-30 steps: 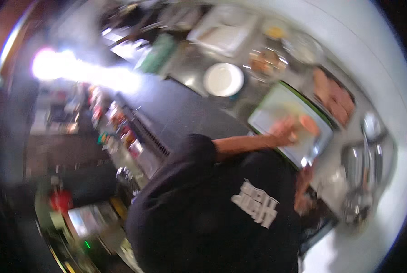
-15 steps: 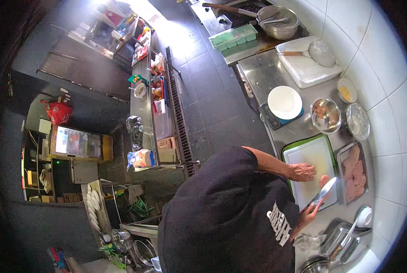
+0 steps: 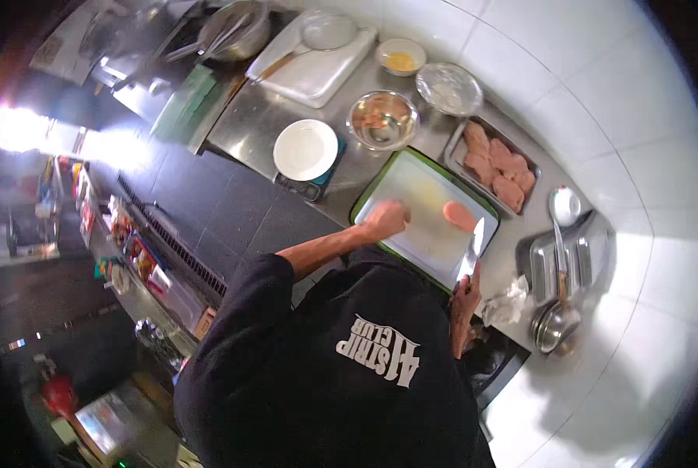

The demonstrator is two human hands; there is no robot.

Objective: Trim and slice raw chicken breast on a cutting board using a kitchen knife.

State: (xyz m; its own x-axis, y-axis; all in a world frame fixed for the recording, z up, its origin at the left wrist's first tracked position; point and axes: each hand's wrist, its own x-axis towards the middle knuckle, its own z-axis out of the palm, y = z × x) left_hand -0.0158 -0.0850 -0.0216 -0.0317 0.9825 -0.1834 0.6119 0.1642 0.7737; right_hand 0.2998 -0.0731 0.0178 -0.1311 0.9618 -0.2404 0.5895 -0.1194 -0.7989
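My right hand (image 3: 465,293) grips the handle of a kitchen knife (image 3: 474,248) at the cutting board's right side, blade pointing away from me. Beside the blade tip lies a piece of raw chicken (image 3: 459,216), on a white cutting board (image 3: 389,185) with a green rim. Above the board's left part is my left hand (image 3: 386,220), slightly blurred, with its fingers curled in. Whatever it holds, if anything, is hidden. Past the board's far right edge, a metal tray (image 3: 516,204) carries several raw chicken breasts (image 3: 508,162).
A white dish (image 3: 306,150) rests on a scale (image 3: 312,189) left of the board. Behind stand a steel bowl (image 3: 382,119) with meat pieces, a bowl of white powder (image 3: 449,89), a small bowl with yellow contents (image 3: 401,58) and a white tray (image 3: 318,97). Metal containers (image 3: 559,265) are at right.
The view has turned and shifted, so the counter lies more across the picture. My left hand is farther from the chicken piece and more curled. My right hand still holds the knife.
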